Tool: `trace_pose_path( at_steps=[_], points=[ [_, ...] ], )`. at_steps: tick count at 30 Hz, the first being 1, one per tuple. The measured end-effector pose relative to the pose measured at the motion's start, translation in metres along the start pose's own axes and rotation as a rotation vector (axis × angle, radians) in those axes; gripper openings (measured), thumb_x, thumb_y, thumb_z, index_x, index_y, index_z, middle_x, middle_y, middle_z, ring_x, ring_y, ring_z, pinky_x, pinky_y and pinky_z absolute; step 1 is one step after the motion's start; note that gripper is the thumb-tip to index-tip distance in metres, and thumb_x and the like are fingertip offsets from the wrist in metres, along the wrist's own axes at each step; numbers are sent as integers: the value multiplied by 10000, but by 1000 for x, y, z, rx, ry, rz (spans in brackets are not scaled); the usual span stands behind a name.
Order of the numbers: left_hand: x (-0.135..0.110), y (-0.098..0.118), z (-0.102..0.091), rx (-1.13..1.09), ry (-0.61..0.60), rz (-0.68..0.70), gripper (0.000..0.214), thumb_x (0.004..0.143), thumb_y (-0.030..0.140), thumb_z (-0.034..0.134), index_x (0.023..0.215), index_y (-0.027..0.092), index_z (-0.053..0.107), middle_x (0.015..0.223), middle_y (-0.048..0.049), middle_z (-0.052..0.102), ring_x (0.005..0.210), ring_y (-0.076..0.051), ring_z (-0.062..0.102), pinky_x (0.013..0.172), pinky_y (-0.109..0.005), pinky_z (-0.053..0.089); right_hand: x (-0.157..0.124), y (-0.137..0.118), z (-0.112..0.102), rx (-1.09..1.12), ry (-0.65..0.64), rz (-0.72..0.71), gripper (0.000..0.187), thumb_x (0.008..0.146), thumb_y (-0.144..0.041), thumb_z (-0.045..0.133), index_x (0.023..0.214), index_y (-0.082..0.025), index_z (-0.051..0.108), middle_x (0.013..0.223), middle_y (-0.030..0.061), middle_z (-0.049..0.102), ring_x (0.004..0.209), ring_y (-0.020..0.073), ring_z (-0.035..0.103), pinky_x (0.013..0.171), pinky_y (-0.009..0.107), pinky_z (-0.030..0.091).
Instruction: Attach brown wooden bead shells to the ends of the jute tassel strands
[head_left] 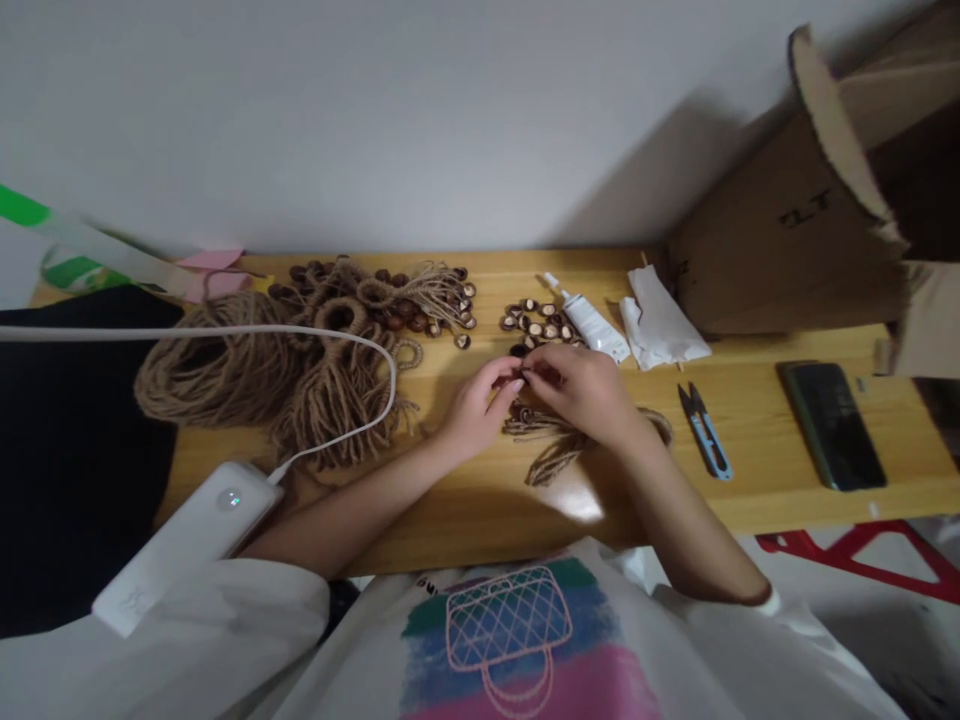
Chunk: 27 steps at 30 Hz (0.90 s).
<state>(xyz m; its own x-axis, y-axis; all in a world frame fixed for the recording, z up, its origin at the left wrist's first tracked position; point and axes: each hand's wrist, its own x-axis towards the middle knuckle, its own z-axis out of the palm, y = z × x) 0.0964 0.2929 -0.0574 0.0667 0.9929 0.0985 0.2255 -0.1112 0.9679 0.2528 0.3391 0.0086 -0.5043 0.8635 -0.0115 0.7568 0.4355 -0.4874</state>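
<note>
My left hand (pixel 484 400) and my right hand (pixel 574 385) meet over the middle of the table, fingertips pinched together. Between them is a small dark brown piece (pixel 523 374), mostly covered by the fingers; its kind is unclear. Just below my right hand lies a bundle of brown twine cords (pixel 559 462), partly hidden by the hand and wrist. Beyond the fingers sits a group of small dark brown shells with pale centres (pixel 535 329). A white glue tube (pixel 595 325) with a nozzle lies beside them.
On the left are a big twine coil (pixel 217 370), knotted tassels (pixel 330 400) and more brown shells (pixel 463 341). A white power bank (pixel 187 545) trails a cable. To the right are crumpled white tissue (pixel 660 320), blue thread snips (pixel 705 432), a phone (pixel 836 425) and a cardboard box (pixel 765 240).
</note>
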Motion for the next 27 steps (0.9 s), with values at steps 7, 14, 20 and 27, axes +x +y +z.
trace_pose_path(
  at_steps=[7, 14, 20, 27],
  points=[
    [1, 0, 0, 22, -17, 19, 263, 852, 233, 584, 1102, 166, 626, 1027, -75, 706, 915, -163, 658, 868, -306, 538, -14, 0, 17, 98, 143, 28, 163, 860, -242, 531, 937, -177, 659, 907, 50, 695, 800, 151, 628, 712, 238, 441],
    [3, -2, 2, -43, 18, 8, 272, 773, 213, 681, 1035, 147, 655, 935, -65, 723, 822, -156, 667, 803, -303, 558, -21, 1, 26, 201, 257, -57, 151, 867, -221, 527, 904, -185, 669, 888, 55, 684, 830, 153, 631, 748, 253, 479],
    [4, -1, 3, -77, 13, 3, 269, 753, 175, 693, 1017, 136, 656, 946, -73, 726, 823, -158, 669, 805, -308, 556, -27, 1, 22, 292, 248, -149, 226, 888, -202, 485, 997, -175, 681, 946, 70, 673, 887, 146, 630, 814, 279, 493],
    [3, 5, 2, 10, 18, 40, 198, 751, 130, 683, 947, 148, 676, 935, -61, 718, 805, -150, 650, 760, -279, 532, -28, 19, 9, 249, 264, -2, 268, 887, -286, 475, 995, -183, 697, 966, 78, 685, 886, 169, 627, 790, 302, 494]
  ],
)
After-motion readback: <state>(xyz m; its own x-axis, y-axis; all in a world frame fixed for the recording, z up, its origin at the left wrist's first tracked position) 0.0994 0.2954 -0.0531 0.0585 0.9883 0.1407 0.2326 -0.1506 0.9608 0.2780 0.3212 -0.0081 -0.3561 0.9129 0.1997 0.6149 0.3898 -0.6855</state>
